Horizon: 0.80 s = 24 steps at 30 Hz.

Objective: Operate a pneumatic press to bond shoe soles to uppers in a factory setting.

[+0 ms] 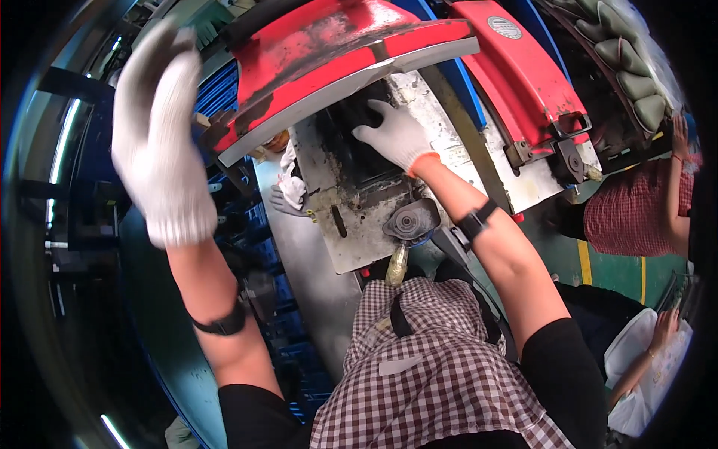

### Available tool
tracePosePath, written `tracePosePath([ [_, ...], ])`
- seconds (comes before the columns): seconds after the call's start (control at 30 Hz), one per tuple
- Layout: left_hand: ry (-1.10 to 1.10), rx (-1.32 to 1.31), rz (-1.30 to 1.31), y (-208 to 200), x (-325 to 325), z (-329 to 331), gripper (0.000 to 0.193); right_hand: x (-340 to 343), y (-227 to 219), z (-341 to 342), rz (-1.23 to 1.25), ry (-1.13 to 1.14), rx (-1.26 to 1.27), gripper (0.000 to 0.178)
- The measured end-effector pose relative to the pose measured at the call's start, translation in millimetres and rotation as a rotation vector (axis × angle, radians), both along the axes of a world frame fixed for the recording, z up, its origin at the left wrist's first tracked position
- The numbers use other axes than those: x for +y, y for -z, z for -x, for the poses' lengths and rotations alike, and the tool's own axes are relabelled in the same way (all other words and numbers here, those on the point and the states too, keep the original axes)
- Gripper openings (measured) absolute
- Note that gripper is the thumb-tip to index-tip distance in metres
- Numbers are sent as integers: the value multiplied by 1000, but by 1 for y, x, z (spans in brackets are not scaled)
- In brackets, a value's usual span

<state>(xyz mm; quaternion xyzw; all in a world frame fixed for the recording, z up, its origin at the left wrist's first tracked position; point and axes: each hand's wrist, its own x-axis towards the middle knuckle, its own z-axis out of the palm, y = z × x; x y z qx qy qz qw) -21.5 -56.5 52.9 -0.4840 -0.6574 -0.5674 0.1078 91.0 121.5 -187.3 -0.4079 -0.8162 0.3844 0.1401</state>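
My left hand, in a white knitted glove, is raised at the left beside the end of a red machine cover. Its fingers stretch upward, slightly blurred, with nothing visible in them. In a white glove with an orange cuff, my right hand reaches beneath the cover's metal front edge. Thumb and fingers are apart over a dark, shiny recessed area of the worn machine plate. Whether the fingertips touch that dark surface, I cannot tell.
A round dark clamp and a wrapped handle sit at the plate's front. Grey gloves lie at its left. A second red cover is at right, with grey-green moulded pieces beyond. Other people are at the right.
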Motion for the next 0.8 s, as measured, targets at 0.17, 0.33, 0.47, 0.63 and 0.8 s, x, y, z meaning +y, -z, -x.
tracePosePath([
  [0.17,24,570,342,-8,62,25,42,-31,28,34,-268,-108,-213,82],
  [0.33,118,649,731,-36,82,31,30,-33,30,34,-301,-92,-223,84],
  [0.47,365,20,1091,-59,95,5,33,-18,38,28,-246,-92,-201,81],
  [0.63,497,-79,1158,-5,82,14,36,-18,44,-38,-202,-91,171,52],
  [0.8,567,-87,1264,54,73,-21,37,-97,48,-171,56,140,65,22],
])
